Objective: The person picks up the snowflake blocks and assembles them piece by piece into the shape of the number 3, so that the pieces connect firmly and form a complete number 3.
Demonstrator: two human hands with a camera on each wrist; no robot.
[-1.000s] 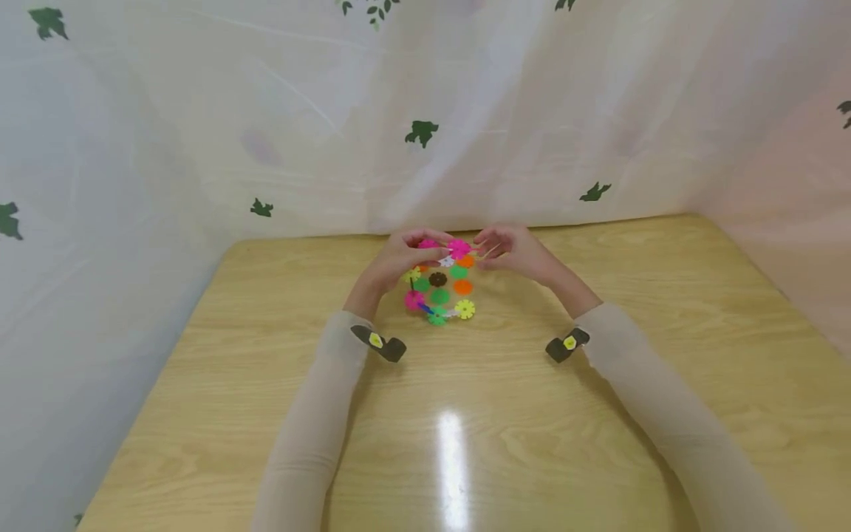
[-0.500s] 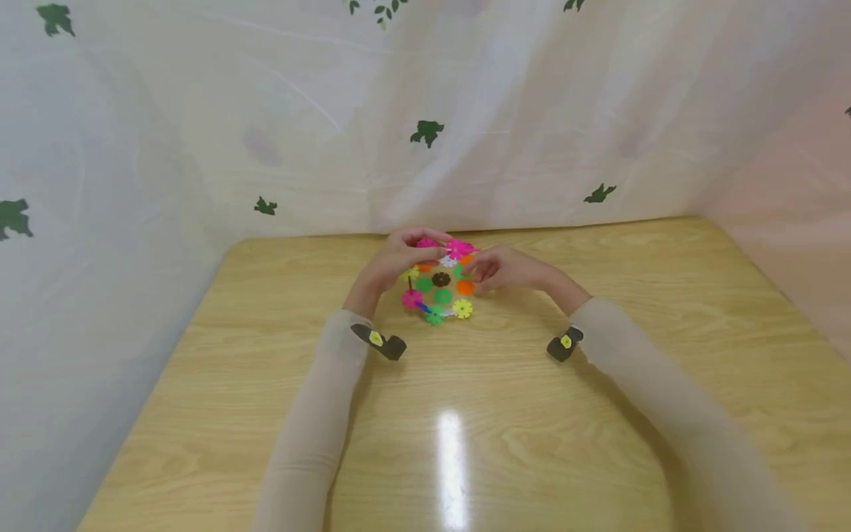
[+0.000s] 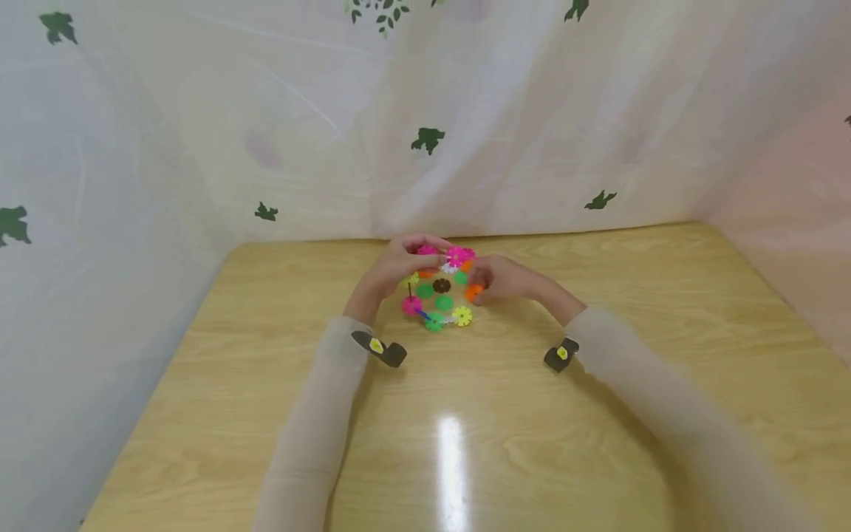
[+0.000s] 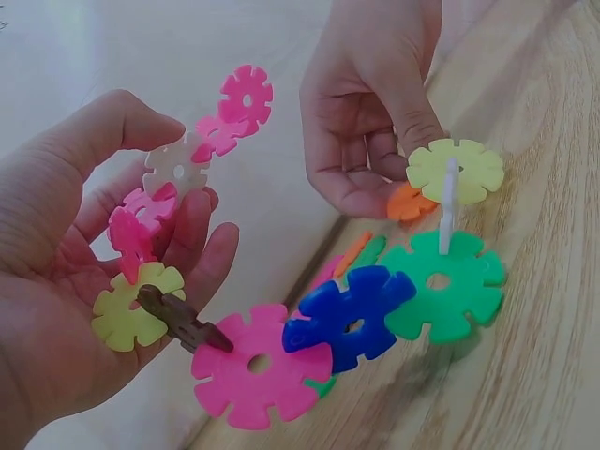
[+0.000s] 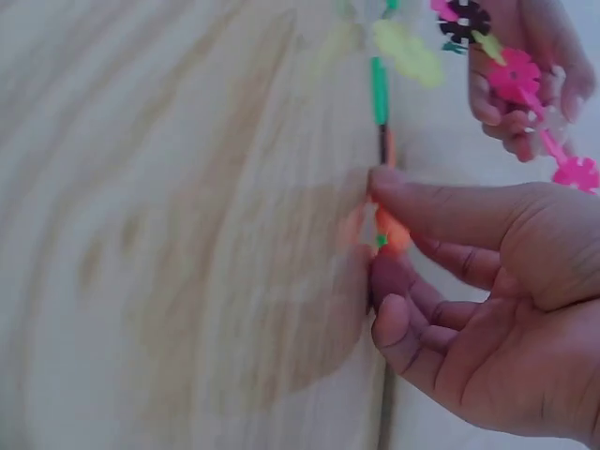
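One chain point(image 4: 281, 370) of notched discs, held in a curve over the near end of a group of flat discs at the far part of the table point(image 3: 199, 414); its white disc point(image 4: 173, 173) is pinched between thumb and fingers of the left hand point(image 3: 392, 267). One orange disc point(image 3: 475, 292), at the group's right side, is gripped by thumb and fingertips of the right hand point(image 3: 508, 279); the hands are apart. Risks: the joints may be worked loose, since much of the chain appears to be borne by that one pinch and many discs are slotted crosswise; whether the table gives it any support cannot be told. The chain's yellow end disc point(image 4: 476, 176) could be knocked, the right fingers being close beside it. The orange disc could be let slip, so thin an edge being offered to the grip; its neighbours might be pushed out of place by a brushing knuckle. Count, chain: pink, five; yellow, two; white, two; brown, one; blue point(image 4: 328, 309), one; green point(image 4: 469, 305), one; twelve in all. Count, flat group: green, three; orange, three, the gripped one included; brown point(image 3: 437, 285), one; seven in all, others possibly hidden by the hands. Whether these seven are joined cannot be told.
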